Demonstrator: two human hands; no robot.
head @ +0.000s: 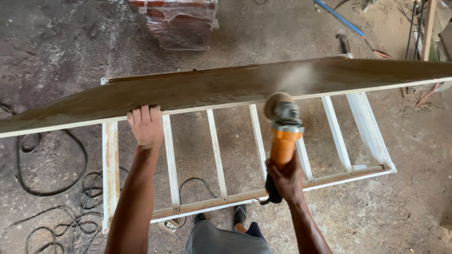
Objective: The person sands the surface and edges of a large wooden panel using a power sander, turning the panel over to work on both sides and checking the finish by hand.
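A long brown wooden board (pixel 212 87) lies across a white-painted metal frame (pixel 110 160) with several slats. My left hand (pixel 145 124) grips the board's near edge, fingers curled over the top. My right hand (pixel 285 178) holds an orange angle grinder (pixel 284 136) by its body. Its spinning disc (pixel 274 104) touches the board's near edge, and a puff of dust (pixel 296 77) rises above it.
Black cables (pixel 52 188) loop on the dirt floor at the left. A plastic-wrapped stack of reddish items (pixel 181 21) stands beyond the board. A blue pipe (pixel 339 18) and metal rods lie at the far right. My feet (pixel 221 217) stand by the frame's near rail.
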